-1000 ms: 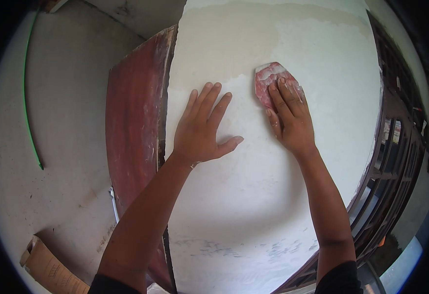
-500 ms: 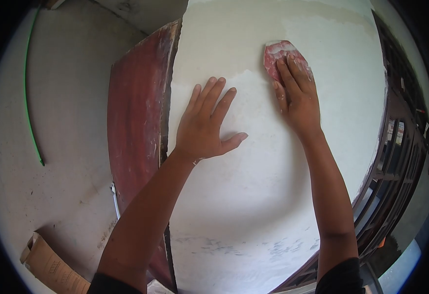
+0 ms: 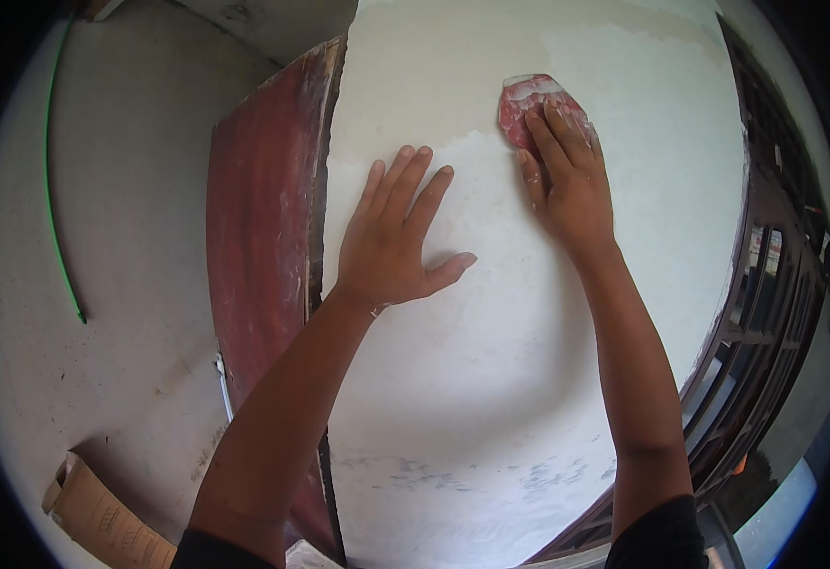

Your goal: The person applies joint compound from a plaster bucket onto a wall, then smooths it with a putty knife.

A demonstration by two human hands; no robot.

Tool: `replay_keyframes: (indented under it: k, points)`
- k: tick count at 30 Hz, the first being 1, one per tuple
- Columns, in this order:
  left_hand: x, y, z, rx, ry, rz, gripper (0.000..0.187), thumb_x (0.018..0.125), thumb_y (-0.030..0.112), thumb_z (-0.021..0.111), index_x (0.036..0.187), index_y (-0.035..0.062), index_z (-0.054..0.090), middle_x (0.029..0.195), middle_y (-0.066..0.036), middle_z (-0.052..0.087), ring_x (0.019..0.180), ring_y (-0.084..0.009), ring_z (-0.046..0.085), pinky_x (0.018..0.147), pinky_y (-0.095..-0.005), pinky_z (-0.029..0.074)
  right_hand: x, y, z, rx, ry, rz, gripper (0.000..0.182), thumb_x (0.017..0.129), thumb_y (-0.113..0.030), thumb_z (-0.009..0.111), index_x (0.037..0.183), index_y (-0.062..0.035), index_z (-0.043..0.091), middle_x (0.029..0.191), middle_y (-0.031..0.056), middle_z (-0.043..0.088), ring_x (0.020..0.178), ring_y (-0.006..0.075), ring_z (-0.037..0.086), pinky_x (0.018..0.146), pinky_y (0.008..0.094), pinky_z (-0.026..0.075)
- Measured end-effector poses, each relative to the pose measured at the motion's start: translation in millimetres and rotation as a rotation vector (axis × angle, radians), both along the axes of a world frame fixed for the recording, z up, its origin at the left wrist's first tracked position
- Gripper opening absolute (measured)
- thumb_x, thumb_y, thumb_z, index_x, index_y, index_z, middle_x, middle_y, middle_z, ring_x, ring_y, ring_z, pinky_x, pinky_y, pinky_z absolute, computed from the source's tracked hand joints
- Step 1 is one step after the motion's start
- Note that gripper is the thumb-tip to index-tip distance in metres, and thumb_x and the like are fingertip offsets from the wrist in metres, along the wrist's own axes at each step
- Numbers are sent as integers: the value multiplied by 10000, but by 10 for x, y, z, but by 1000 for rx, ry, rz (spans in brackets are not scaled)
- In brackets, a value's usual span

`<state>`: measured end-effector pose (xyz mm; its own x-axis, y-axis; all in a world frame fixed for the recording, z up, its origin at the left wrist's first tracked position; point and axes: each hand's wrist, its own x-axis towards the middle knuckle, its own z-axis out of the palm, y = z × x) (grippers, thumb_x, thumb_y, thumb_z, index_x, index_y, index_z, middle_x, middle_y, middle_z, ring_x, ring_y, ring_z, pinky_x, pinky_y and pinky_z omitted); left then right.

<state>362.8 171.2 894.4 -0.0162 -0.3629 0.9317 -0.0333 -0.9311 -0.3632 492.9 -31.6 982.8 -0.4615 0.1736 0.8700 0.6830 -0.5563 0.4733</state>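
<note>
My left hand [image 3: 391,232] lies flat on a white plastered wall [image 3: 491,370], fingers spread and holding nothing. Higher up and to the right, my right hand [image 3: 568,194] presses a red piece of sandpaper [image 3: 521,106] against the same surface. White dust coats much of the sandpaper, and its lower part is hidden under my fingers. Just above my left fingertips, a beige band of wall meets the whiter area along an uneven edge. Dark smudges [image 3: 547,476] mark the wall low down.
Left of the wall stands a dark red wooden panel [image 3: 258,209] with a rough edge. A green hose or cable [image 3: 50,190] hangs on the grey wall further left. A cardboard box [image 3: 107,517] sits at lower left. Dark window grilles [image 3: 766,294] run along the right.
My right hand and the sandpaper have shifted slightly left and up across the wall. My left hand stays nearly where it was, still flat.
</note>
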Motion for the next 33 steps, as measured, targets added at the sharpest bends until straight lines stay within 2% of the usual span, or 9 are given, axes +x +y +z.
replay_keyframes:
  k: [11,21,25,27,28,29,30,32,33]
  points:
    - [-6,10,-3,8,-12,-9,884,787,483,802,1498,56,496,1595,-199,420,1503,-401,370,1207,-608,281,-41,105,244,-10,-17,-8,440,1023,-293,624,1411,-88,606,1467,160,587,1375,354,538,1175,532,382]
    - [-4,9,4,2,4,-18,881,789,482,797,1499,58,494,1593,-201,421,1507,-402,361,1213,-606,268,-25,-178,-644,-70,87,-21,464,1000,-262,651,1430,-96,596,1491,150,573,1394,332,531,1166,541,385]
    - [-27,32,-5,9,65,-31,871,823,509,762,1506,44,485,1611,-205,401,1527,-409,326,1227,-607,230,-282,-493,-1407,-65,109,136,491,1033,-287,598,1406,33,595,1465,266,556,1347,417,548,1142,527,416]
    - [-41,58,-225,-25,75,-84,872,840,533,738,1510,39,480,1621,-208,389,1532,-413,316,1231,-609,211,-518,-626,-2041,25,221,311,512,1095,-346,475,1337,81,622,1384,303,604,1280,459,592,1116,548,444]
    - [-90,43,-387,-57,79,-143,874,857,558,714,1514,34,475,1631,-212,376,1537,-418,306,1235,-611,192,-672,-666,-2364,66,324,511,544,1112,-375,434,1309,93,628,1312,304,644,1203,462,641,1065,535,490]
    - [-210,-24,-666,-102,121,-182,894,882,599,671,1522,14,455,1640,-227,358,1540,-433,291,1238,-613,165,-814,-712,-2750,126,477,636,593,1119,-410,403,1278,116,627,1253,296,669,1141,428,679,1015,487,530]
    - [-367,-118,-1008,-144,138,-227,885,861,550,728,1515,21,455,1624,-253,363,1508,-475,325,1208,-646,233,-941,-735,-3124,211,630,726,603,1119,-418,406,1241,131,623,1220,285,682,1116,386,692,1001,447,538]
    - [-667,-325,-1911,-333,204,-249,949,930,648,593,1553,-33,372,1631,-289,332,1554,-449,240,1239,-599,183,-1225,-794,-3803,311,1041,910,542,1119,-384,423,1187,122,605,1157,242,699,1044,303,706,947,409,566]
    - [-788,-449,-2396,-509,231,-387,954,897,634,648,1552,-12,393,1629,-269,348,1534,-469,274,1231,-607,202,-1346,-835,-4106,327,1275,977,511,1118,-366,436,1175,116,597,1126,222,705,1006,279,711,917,395,579]
